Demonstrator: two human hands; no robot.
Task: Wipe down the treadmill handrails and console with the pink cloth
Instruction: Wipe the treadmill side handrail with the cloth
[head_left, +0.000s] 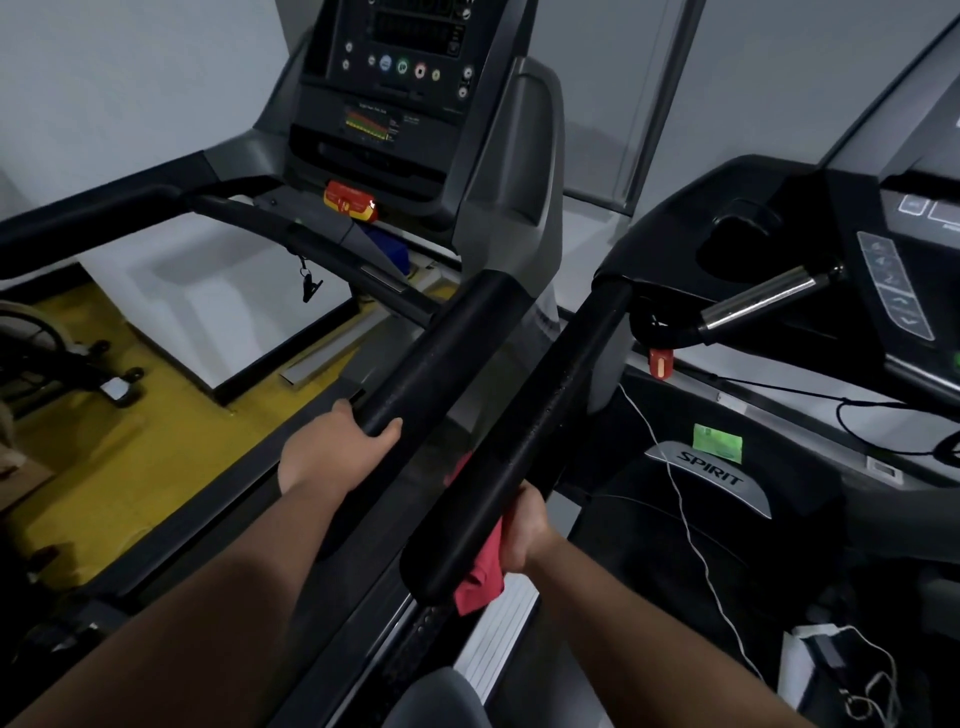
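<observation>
Two black padded handrails run side by side up the middle of the view. My left hand (337, 449) grips the left treadmill's right handrail (441, 353), thumb over the top. My right hand (527, 527) holds the pink cloth (480, 577) against the underside of the neighbouring treadmill's left handrail (550, 415). The cloth hangs bunched below that rail, partly hidden by it. The left treadmill's console (400, 57) with round buttons stands at the top centre. Its other handrail (93, 218) crosses the upper left.
A red and yellow safety key (349, 200) sits under the console, with a clip (310, 287) dangling from its cord. The right treadmill has a metal grip bar (769, 296), a button panel (893, 286) and a white cable (691, 530). A wheeled chair base (78, 358) stands on the yellow floor at left.
</observation>
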